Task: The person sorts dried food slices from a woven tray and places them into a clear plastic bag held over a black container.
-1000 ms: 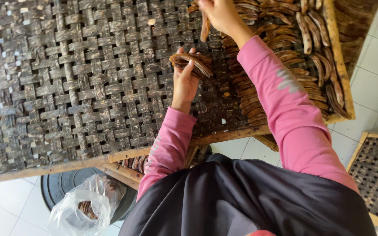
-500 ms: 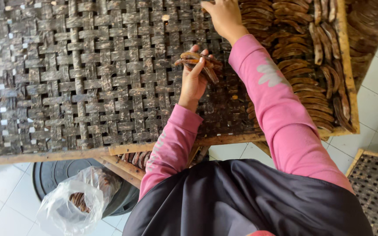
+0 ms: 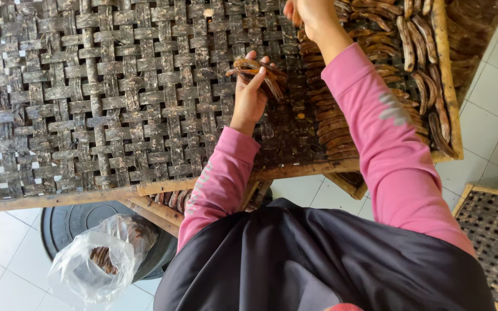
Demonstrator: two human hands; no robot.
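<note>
My left hand (image 3: 250, 92) is raised over a dark woven bamboo tray (image 3: 87, 98) and is closed around a bunch of brown, curved dried strips (image 3: 259, 70). My right hand (image 3: 309, 14) reaches to the top edge of the view, above rows of the same brown strips (image 3: 347, 115) laid side by side on the tray's right part. Its fingers are cut off by the frame, so what it holds is hidden. Both arms wear pink sleeves.
A wooden frame edge (image 3: 59, 198) borders the tray near me, with another tray of strips (image 3: 174, 198) stacked beneath. A clear plastic bag (image 3: 96, 262) with brown pieces rests on a black round container (image 3: 70, 222). Another woven tray (image 3: 494, 242) lies on the white tiled floor at right.
My right hand has moved farther up and out of view over the laid rows. The left hand keeps its bunch and has stayed almost in place.
</note>
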